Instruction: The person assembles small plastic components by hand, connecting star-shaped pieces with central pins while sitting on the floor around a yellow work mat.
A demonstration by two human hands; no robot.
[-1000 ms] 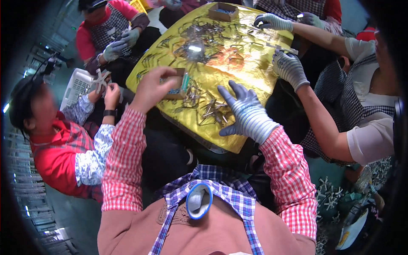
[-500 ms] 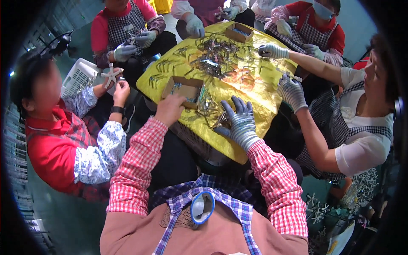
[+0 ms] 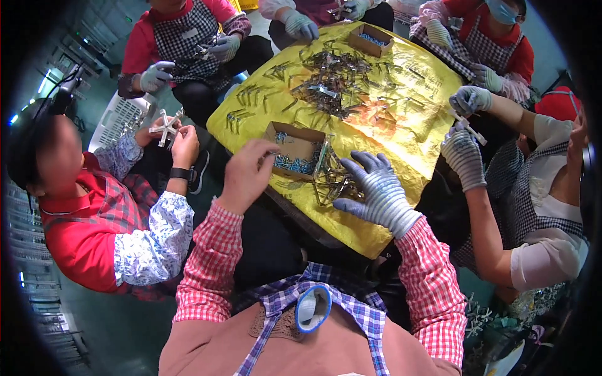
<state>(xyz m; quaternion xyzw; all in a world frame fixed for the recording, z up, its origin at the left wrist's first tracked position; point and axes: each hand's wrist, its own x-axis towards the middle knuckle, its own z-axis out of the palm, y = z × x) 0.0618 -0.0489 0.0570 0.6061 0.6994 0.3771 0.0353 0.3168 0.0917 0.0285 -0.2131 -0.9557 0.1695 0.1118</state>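
Observation:
My bare left hand (image 3: 246, 177) is at the near-left edge of a cardboard box (image 3: 300, 133) of small blue-and-silver screws (image 3: 296, 164). Its fingers curl inward, and whatever they might pinch is hidden. On my right hand (image 3: 380, 195) is a grey-striped glove. That hand is open, fingers spread, palm down, beside a small heap of thin metal pieces (image 3: 331, 182) to the right of the box. I see nothing held in it.
A yellow sheet (image 3: 251, 135) covers the work table, with a pile of metal parts (image 3: 323, 84) in the middle and a second screw box (image 3: 371, 41) at the far edge. Co-workers sit around; the left one holds a white star-shaped part (image 3: 165, 130). A white basket (image 3: 121, 119) stands behind.
My left hand has drawn back from inside the box to its near-left edge. My right hand stays spread beside the metal pieces. The whole view has shifted slightly.

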